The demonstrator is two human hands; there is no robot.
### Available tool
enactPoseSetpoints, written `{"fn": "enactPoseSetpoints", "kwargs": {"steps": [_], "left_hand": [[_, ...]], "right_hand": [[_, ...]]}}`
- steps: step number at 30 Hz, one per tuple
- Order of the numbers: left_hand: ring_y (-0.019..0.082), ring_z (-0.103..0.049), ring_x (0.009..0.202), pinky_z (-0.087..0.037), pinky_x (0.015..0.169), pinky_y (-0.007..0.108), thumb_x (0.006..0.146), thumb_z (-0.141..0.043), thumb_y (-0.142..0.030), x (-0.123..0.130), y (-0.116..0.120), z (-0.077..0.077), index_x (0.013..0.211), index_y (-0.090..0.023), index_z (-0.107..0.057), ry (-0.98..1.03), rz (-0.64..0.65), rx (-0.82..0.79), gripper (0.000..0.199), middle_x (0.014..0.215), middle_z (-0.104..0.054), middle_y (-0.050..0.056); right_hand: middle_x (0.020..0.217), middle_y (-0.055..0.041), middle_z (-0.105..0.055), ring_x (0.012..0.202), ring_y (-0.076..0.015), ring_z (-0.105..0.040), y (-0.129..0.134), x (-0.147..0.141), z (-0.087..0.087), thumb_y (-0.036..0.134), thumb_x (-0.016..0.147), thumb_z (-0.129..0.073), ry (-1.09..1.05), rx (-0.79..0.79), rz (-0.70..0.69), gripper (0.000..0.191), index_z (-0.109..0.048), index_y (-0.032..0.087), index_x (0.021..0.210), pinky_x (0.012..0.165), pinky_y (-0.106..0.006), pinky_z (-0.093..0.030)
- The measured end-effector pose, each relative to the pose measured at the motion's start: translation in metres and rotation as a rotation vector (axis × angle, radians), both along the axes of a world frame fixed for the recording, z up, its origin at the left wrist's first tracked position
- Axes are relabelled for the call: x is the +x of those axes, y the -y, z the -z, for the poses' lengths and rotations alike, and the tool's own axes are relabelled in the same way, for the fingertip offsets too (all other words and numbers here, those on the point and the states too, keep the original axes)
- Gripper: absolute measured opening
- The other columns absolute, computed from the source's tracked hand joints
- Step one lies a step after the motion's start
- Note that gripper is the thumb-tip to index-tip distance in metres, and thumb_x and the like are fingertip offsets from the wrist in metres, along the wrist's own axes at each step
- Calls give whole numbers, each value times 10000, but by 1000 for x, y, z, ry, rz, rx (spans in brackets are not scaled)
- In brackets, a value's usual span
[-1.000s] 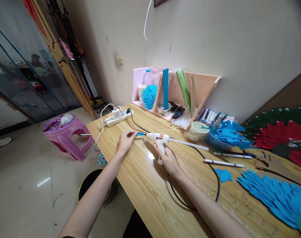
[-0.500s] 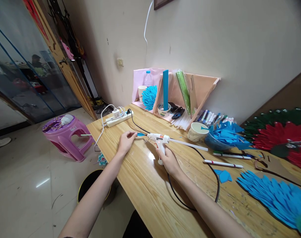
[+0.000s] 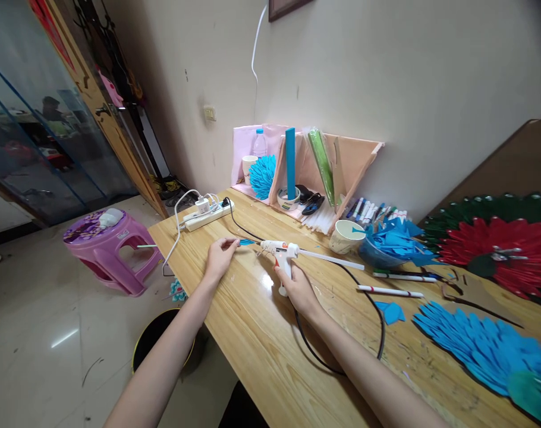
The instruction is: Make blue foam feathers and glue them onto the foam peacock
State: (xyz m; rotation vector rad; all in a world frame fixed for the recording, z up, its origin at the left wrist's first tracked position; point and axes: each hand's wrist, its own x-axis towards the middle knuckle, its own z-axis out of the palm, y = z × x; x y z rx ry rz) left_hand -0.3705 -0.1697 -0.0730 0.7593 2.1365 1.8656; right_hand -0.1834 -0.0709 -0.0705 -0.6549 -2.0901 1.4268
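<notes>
My right hand [image 3: 298, 287] is wrapped round the handle of a white hot glue gun [image 3: 283, 252], with a long glue stick [image 3: 333, 259] sticking out of its back end. Between the thumb and fingers of my left hand [image 3: 221, 257] is a small blue petal-shaped piece [image 3: 246, 242]. The gun's nozzle points left at this piece, close to its tip; whether they touch I cannot tell. A black cord [image 3: 381, 333] loops over the table beside my right forearm.
A power strip [image 3: 208, 215] lies at the table's far left corner. To the right are a paper cup [image 3: 347, 236], a bowl of blue pieces [image 3: 386, 249], markers [image 3: 390, 291] and a blue layered wing shape [image 3: 471, 351]. A pink stool [image 3: 119, 255] and a black bin [image 3: 157, 333] stand on the floor.
The whole view has shifted slightly, so things sit a little further left. Both hands keep their grips, and the glue gun stays by the blue piece.
</notes>
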Motion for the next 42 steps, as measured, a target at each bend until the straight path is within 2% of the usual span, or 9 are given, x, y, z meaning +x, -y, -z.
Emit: {"fn": "enactPoseSetpoints", "kwargs": {"steps": [6,8,11,17,21,25,31,37,42], "left_hand": [[181,-606,774,-449,757,297,654,-624,-392,-3,6,-1,791,-105,-630,21,-115,61,318,796,-662,93],[176,-604,775,-453,735,287,635,-632,-405,2,10,-3,803,-116,-625,84,-168,80,334,794,-657,79],[162,-600,769,-458,689,260,600,-664,-414,17,18,-7,860,-133,-619,159,-200,90,385,793,-650,54],[145,-579,733,-448,589,217,562,-707,-437,60,32,-16,900,-172,-634,227,-92,23,435,797,-639,26],[148,-585,732,-467,669,232,585,-708,-419,99,16,-31,826,-172,-644,188,112,-25,351,765,-649,19],[153,-597,716,-474,703,245,632,-683,-399,145,-23,-53,781,-158,-655,111,460,-44,285,735,-661,33],[161,-605,754,-468,695,246,699,-640,-341,213,-81,-76,760,-151,-665,-3,990,-55,200,789,-674,57],[182,-597,737,-456,698,274,703,-626,-333,266,-111,-95,758,-181,-713,-182,1327,-108,183,782,-676,64],[194,-606,709,-459,660,271,695,-623,-322,287,-124,-95,774,-205,-724,-224,1481,-204,174,779,-687,60]], "right_hand": [[781,-27,-608,704,-159,-566,-10,-28,-17,363,837,-393,-51,147,134,265,-560,170,906,653,-255,-415],[730,-37,-609,666,-171,-568,-16,-49,-21,338,854,-350,76,225,166,275,-567,171,866,627,-269,-413],[910,-103,-623,811,-219,-575,-23,-75,-24,301,836,-386,264,380,214,263,-541,157,992,685,-308,-420],[956,-145,-616,918,-272,-529,-26,-73,-27,372,794,-477,388,494,190,319,-552,120,974,763,-367,-419],[987,-174,-585,956,-275,-492,-41,-7,-43,351,850,-412,348,595,109,316,-549,94,974,821,-407,-385],[935,-106,-609,930,-201,-519,-76,103,-66,167,853,-387,307,451,157,208,-591,131,867,836,-343,-380],[845,-41,-623,815,-167,-562,-98,244,-95,328,787,-532,196,144,197,193,-613,156,821,747,-300,-423],[843,-29,-638,790,-148,-580,-78,291,-119,317,752,-575,283,40,-7,163,-619,178,827,714,-270,-440],[833,-21,-643,779,-146,-578,-73,303,-117,271,733,-595,331,101,-66,117,-622,179,801,695,-254,-432]]}}
